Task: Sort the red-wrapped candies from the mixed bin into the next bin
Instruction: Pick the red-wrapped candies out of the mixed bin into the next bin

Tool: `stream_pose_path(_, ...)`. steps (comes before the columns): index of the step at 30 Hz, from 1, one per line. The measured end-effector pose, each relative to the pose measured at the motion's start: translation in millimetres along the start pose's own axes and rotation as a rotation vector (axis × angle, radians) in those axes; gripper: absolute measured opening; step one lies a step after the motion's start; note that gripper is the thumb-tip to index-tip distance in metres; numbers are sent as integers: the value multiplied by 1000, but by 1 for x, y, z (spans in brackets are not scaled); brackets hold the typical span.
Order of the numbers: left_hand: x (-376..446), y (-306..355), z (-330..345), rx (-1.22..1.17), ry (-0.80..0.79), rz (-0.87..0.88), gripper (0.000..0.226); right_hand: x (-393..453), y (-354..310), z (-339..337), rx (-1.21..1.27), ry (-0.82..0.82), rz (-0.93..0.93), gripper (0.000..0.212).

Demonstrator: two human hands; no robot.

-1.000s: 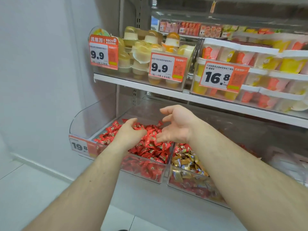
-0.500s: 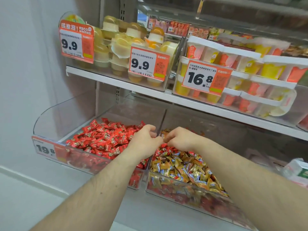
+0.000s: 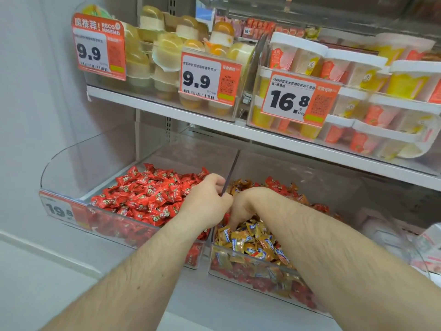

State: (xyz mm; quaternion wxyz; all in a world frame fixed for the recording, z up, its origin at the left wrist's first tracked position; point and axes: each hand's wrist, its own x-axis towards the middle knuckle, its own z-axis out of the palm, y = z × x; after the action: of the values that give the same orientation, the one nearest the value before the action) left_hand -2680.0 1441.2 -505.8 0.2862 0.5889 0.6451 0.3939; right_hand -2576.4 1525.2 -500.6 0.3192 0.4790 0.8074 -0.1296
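Glossy, crinkled red-wrapped candies (image 3: 148,194) heap in the clear plastic next bin (image 3: 71,168). The left hand (image 3: 207,201) curls at the divider; the right hand (image 3: 243,206) digs into the mixed bin (image 3: 262,280), grip hidden.

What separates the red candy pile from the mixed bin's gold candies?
In the head view, a clear upright divider wall runs between the red candy pile and the gold candies; the left hand rests against it.
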Motion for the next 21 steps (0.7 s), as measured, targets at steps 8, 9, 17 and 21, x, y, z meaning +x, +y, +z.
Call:
stream_pose_path(8,0,4,0,101,0,0,38,-38,42,6,58,196,27,13)
stream_pose_path(9,0,5,0,113,-3,-2,37,-44,48,10,83,241,34,13)
stream_pose_path(17,-6,23,5,483,104,115,47,-94,87,56,233,563,129,28)
stream_pose_path(21,-10,38,20,515,148,313,49,-115,96,81,319,633,206,14)
